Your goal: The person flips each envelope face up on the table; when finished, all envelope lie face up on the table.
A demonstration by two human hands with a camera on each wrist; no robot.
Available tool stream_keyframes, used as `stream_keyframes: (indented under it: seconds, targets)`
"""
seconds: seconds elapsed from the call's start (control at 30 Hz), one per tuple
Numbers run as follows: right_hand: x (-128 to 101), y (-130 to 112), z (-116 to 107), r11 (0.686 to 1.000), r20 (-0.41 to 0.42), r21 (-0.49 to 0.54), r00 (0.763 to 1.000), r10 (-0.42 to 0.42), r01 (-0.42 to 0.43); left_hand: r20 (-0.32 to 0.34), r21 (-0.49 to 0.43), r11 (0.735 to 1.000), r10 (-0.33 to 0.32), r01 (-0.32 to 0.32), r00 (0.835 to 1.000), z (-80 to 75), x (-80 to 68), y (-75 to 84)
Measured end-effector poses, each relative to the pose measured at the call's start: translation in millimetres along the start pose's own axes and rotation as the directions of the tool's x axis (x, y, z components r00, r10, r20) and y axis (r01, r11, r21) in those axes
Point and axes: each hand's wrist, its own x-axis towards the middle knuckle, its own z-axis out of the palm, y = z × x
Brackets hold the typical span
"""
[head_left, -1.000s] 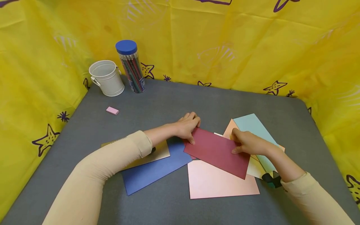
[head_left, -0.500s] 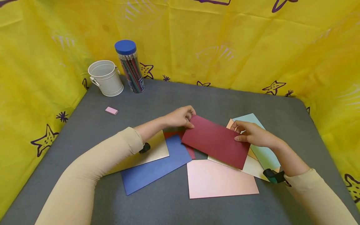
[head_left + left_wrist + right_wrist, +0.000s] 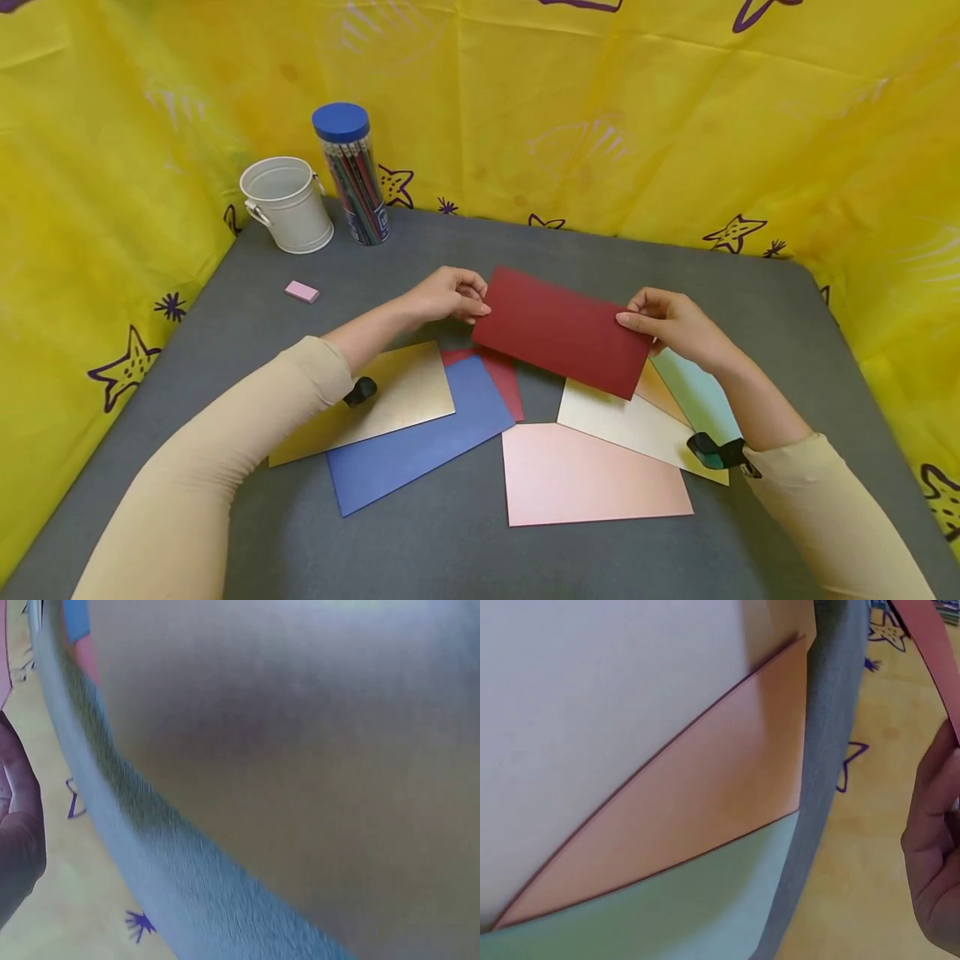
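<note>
A dark red rectangular sheet, like an envelope or card, is held up over the table between both hands. My left hand pinches its left end between thumb and fingers. At the opposite end my right hand pinches the right edge, thumb on the near face. Under and around it lie a cream sheet, a pink sheet, an orange sheet and a light teal sheet. To the left, a gold sheet overlaps a blue sheet, with a red sheet partly beneath.
Toward the back left stand a white metal bucket and a clear tube of pencils with a blue lid. A pink eraser lies in front of them. Yellow patterned cloth surrounds the grey table.
Both hands have lifted the dark red sheet off the pile and moved it up and away, toward the back of the table. More of the cream, gold and red sheets now shows.
</note>
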Motion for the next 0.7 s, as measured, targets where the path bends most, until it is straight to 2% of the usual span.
stream_keyframes:
  seconds: [0.1, 0.27, 0.4, 0.53, 0.63, 0.7]
  targets:
    - [1.8, -0.6, -1.9, 0.996, -0.052, 0.083, 0.998, 0.025, -0.020, -0.052, -0.024, 1.000, 0.009, -0.011, 0.999, -8.7, -1.6, 0.9]
    - [3.4, 1.0, -0.8, 0.974, -0.082, 0.225, 0.996, 0.033, -0.014, -0.126, -0.048, 0.998, 0.023, -0.029, 0.992, -19.9, -3.2, 0.4]
    - [5.1, 1.0, 3.5, 0.967, -0.146, 0.253, 0.988, 0.038, 0.000, -0.170, -0.030, 0.997, 0.058, -0.064, 0.984, -25.0, -4.7, -1.7]
    - [9.4, -2.1, 8.8, 0.958, -0.225, 0.285, 0.974, 0.040, 0.026, -0.283, 0.030, 0.994, 0.110, -0.106, 0.953, -28.1, -5.3, -4.4]
    - [14.8, -2.9, 12.9, 0.932, -0.262, 0.355, 0.965, 0.021, 0.076, -0.373, 0.048, 0.991, 0.133, -0.124, 0.918, -29.2, -4.6, -5.9]
    - [18.9, -2.3, 15.5, 0.917, -0.270, 0.385, 0.963, 0.006, 0.102, -0.402, 0.041, 0.990, 0.137, -0.132, 0.905, -30.6, -3.9, -7.2]
